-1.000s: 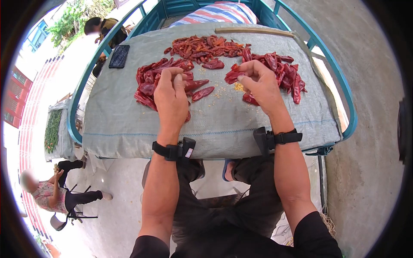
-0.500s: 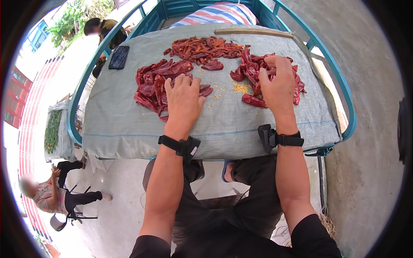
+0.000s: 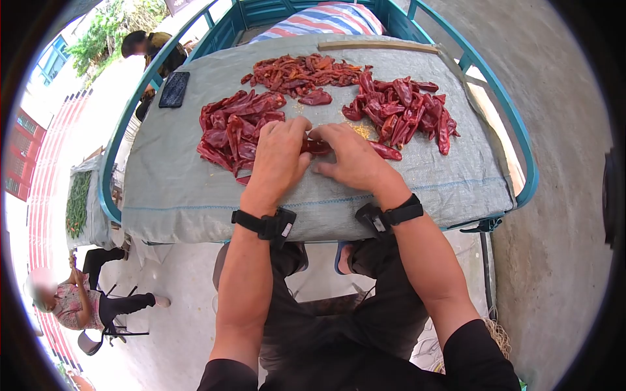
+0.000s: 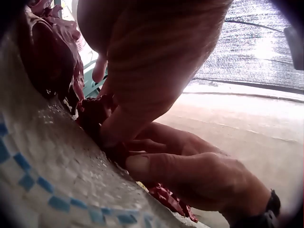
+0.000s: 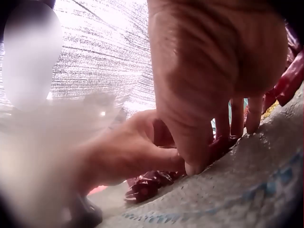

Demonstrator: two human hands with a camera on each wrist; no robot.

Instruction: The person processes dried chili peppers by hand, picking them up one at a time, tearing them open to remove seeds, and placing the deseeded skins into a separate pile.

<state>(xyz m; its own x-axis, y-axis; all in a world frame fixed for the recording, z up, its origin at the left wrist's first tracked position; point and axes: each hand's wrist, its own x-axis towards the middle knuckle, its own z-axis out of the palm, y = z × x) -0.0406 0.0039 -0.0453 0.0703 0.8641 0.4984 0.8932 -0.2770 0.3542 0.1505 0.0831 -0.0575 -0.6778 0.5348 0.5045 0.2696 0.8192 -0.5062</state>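
Observation:
One dried red chili pepper (image 3: 315, 146) lies low over the sheet between the two hands. My left hand (image 3: 279, 153) pinches it at its left end, with thumb and fingers curled. From the other side, my right hand (image 3: 355, 156) grips the same pepper, its fingertips close to the left hand's. The right wrist view shows the pepper (image 5: 221, 148) under the right fingers, partly hidden by them. Just left of my left hand lies a heap of whole dried chilies (image 3: 228, 127). A single chili (image 3: 386, 151) rests beside my right hand.
Another heap of whole chilies (image 3: 404, 111) lies to the right, with yellow seeds (image 3: 362, 130) near it. Chili pieces (image 3: 303, 73) are piled farther back. A phone (image 3: 174, 89), a wooden strip (image 3: 378, 45) and blue cart rails (image 3: 489, 91) border the grey sheet (image 3: 176, 176).
My right hand has let go of one chili near the right heap, then swung left to the left hand. The left hand has lowered onto a chili, which both now hold.

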